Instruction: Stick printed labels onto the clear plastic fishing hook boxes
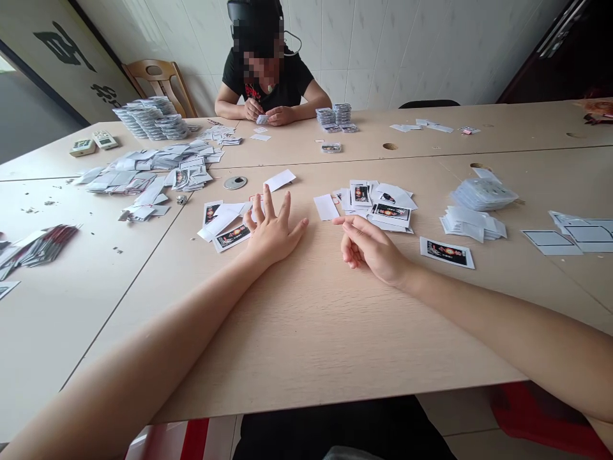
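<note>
My left hand point(274, 231) lies palm down with its fingers spread, beside and partly over a loose group of black-and-white printed cards point(232, 237) and white slips point(221, 220). Nothing shows in its grasp. My right hand point(371, 248) hovers or rests at the near edge of a second pile of cards point(391, 214). Its index finger points left while the other fingers curl loosely, and I see nothing held. A blank white card point(326, 207) lies just beyond that fingertip. One printed card point(446, 253) lies alone to the right of my right wrist.
Across the table point(306, 332) a person point(268, 83) handles a small packet. Stacked packets point(153, 118) and heaped white slips point(148, 169) stand at left. Clear plastic bags point(483, 192) and folded white slips point(473, 223) lie at right. A round metal cap point(235, 183) sits mid-table.
</note>
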The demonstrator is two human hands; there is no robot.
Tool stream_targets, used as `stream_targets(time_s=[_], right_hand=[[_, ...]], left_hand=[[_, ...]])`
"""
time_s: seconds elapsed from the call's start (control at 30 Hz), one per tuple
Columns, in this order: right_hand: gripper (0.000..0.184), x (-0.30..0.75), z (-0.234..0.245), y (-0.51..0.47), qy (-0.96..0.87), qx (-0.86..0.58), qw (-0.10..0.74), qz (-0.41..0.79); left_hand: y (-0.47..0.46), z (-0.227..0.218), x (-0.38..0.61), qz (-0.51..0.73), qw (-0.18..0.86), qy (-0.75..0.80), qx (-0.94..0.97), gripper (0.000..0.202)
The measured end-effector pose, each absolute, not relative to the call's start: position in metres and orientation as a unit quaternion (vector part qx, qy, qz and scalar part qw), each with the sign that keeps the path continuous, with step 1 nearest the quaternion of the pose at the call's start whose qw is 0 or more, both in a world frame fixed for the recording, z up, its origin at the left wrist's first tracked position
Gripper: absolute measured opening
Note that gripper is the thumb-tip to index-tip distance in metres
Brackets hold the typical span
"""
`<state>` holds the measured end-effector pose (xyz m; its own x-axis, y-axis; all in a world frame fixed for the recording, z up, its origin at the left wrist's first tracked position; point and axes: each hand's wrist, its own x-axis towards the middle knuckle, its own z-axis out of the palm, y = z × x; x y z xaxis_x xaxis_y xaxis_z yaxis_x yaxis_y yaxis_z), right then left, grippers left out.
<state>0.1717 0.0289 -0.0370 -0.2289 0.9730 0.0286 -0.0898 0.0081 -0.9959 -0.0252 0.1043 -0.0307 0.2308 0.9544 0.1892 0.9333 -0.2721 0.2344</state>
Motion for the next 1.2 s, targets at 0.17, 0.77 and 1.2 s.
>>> stream_targets(time_s=[0.17, 0.77, 1.2], right_hand=[[0.032, 0.173, -0.037, 0.03, -0.535, -0.42, 0.457, 0.573], [0.011, 0.272, -0.009, 0.077, -0.576, -0.614, 0.535, 0.068], [0.112, 0.413, -0.016, 0.079, -0.442, -0.874, 0.17, 0.112]], left_hand=[[0.107, -0.033, -0.029, 0.116, 0.018, 0.573, 0.811, 0.062], [0.106, -0.032, -0.029, 0.091, -0.003, 0.567, 0.818, 0.058], [0.107, -0.032, -0.029, 0.088, -0.012, 0.57, 0.817, 0.059]])
